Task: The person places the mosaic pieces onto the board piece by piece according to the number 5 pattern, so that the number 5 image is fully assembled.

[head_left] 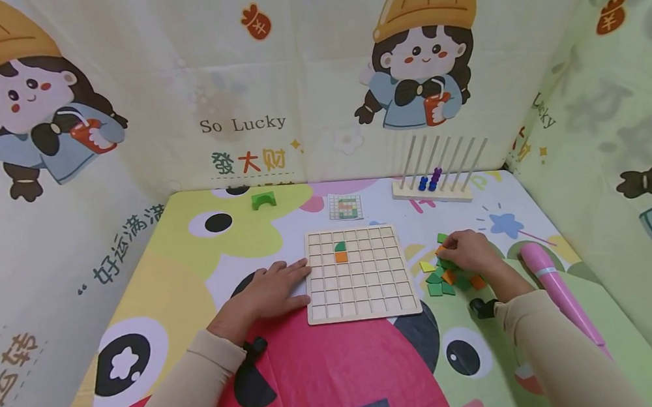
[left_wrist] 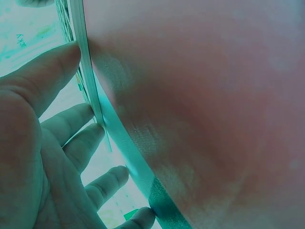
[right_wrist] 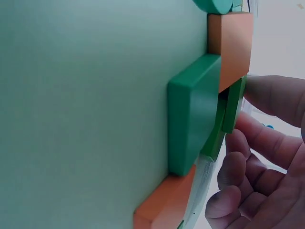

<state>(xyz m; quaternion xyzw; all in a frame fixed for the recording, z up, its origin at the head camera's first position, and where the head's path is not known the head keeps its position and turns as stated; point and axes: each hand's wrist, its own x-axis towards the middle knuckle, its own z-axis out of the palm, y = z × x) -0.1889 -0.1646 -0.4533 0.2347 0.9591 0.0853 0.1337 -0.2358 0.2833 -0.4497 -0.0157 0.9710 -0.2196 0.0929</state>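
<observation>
While the left grip (head_left: 277, 291) lies spread against the gridded board (head_left: 363, 286), I see the right grip (head_left: 472, 252) pinching a green block (right_wrist: 234, 106) at the pile of coloured blocks (head_left: 448, 277) right of the board

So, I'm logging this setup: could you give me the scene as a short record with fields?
Left hand: touches the left edge of the board
Right hand: at the pile, pinching a green block
On board: orange square, green quarter-round just beyond it
Pile: green, orange, yellow blocks, right of board
Behind board: patterned card
Back right: rack with blue and purple beads
Back left: green arch
Beside right forearm: pink stick
</observation>
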